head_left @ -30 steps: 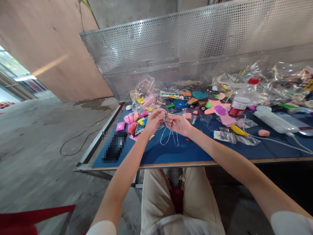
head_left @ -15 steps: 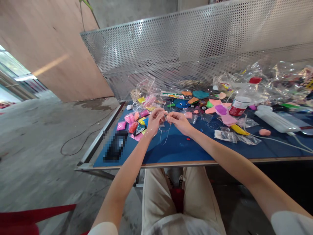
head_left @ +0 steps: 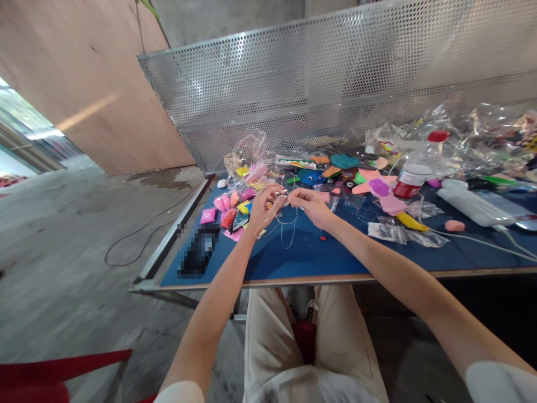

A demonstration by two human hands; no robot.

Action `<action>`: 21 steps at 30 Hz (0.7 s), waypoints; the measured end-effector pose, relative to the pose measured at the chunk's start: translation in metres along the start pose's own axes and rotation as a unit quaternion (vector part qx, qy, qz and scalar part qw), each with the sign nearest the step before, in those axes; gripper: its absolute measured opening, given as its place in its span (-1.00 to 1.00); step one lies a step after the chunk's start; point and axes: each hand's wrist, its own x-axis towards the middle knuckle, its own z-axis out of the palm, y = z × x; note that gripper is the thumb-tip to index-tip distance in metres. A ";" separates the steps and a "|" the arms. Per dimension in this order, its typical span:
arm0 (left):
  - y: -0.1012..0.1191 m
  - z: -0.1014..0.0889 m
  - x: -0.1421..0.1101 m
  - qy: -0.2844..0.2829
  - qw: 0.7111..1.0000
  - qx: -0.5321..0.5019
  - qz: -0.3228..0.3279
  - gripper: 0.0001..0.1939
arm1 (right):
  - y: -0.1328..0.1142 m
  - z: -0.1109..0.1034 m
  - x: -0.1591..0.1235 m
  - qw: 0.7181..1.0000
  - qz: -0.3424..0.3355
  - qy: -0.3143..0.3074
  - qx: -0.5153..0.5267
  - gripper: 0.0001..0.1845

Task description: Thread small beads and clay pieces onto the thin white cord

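My left hand and my right hand meet above the blue tabletop, fingertips almost touching. Both are closed in a pinch on a thin, pale string, which hangs in loose loops below and around the fingers. Exactly how the strands cross between the fingertips is too fine to make out. Just left of my left hand lie small bags of coloured clay in pink, red and yellow. Beyond the hands is a blue clay figure with eyes.
A bottle with a red cap stands to the right, near a white power bank with cables. Crumpled clear plastic bags lie along the back, against a perforated metal panel. A blurred dark object rests near the left edge.
The string loops have shifted slightly right and spread wider, with a strand now showing below my left hand. Both hands stay in nearly the same place, fingertips a little closer.
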 end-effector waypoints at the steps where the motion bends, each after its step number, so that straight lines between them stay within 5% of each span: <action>1: -0.001 0.000 0.000 -0.001 1.000 -0.001 -0.009 -0.56 | 0.000 0.000 0.000 1.000 -0.007 0.009 -0.010 -0.64; 10: -0.012 -0.004 -0.003 -0.039 0.984 -0.129 -0.120 -0.51 | 0.005 -0.004 0.001 0.983 -0.088 0.100 -0.128 -0.69; 15: -0.030 -0.014 0.003 -0.093 0.963 -0.191 -0.163 -0.58 | -0.003 -0.012 0.003 0.970 -0.119 0.101 -0.188 -0.72; 19: -0.044 -0.026 0.014 0.096 0.970 -0.186 -0.125 -0.64 | -0.008 -0.023 0.008 0.950 -0.144 0.123 -0.248 -0.74; 21: -0.041 -0.031 0.018 0.122 0.980 -0.130 -0.086 -0.60 | -0.009 -0.026 0.008 0.940 -0.152 0.124 -0.281 -0.77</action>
